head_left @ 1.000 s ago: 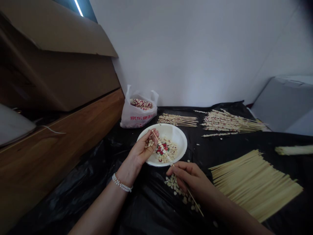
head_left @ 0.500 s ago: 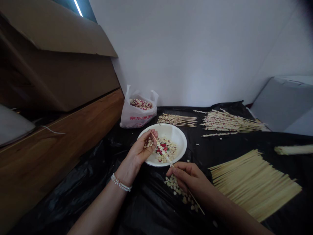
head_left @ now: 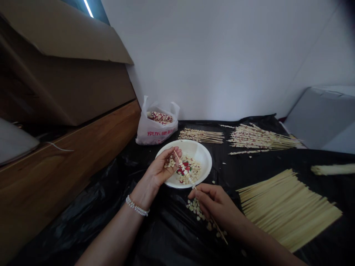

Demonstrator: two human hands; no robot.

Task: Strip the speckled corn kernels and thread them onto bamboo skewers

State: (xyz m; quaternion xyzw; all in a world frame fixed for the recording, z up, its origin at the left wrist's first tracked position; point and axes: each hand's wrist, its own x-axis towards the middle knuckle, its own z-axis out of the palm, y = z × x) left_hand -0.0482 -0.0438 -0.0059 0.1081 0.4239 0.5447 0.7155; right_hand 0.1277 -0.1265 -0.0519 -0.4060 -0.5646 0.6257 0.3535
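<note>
My right hand (head_left: 209,199) is closed on a thin wooden stick (head_left: 219,228), which slants up and left over a white bowl (head_left: 203,155). Small pale pieces are threaded on its upper part. Cupped over the bowl's left side, my left hand (head_left: 166,164) holds several pale pieces in its palm, its thumb and fingertips near the stick's bare upper end. Pale and red pieces (head_left: 195,170) lie in the bowl. More loose pale pieces (head_left: 195,208) are on the black plastic sheet beside my right hand.
Behind the bowl are a white plastic bag (head_left: 158,129) of threaded sticks and two piles of threaded sticks (head_left: 201,135) (head_left: 249,138). Bare sticks (head_left: 288,208) lie at the right. A cardboard box (head_left: 83,85) stands at the left, a pale box (head_left: 321,118) at the far right.
The stick has shifted slightly, its lower end moving a little left and down. The fingers of my left hand have moved slightly right.
</note>
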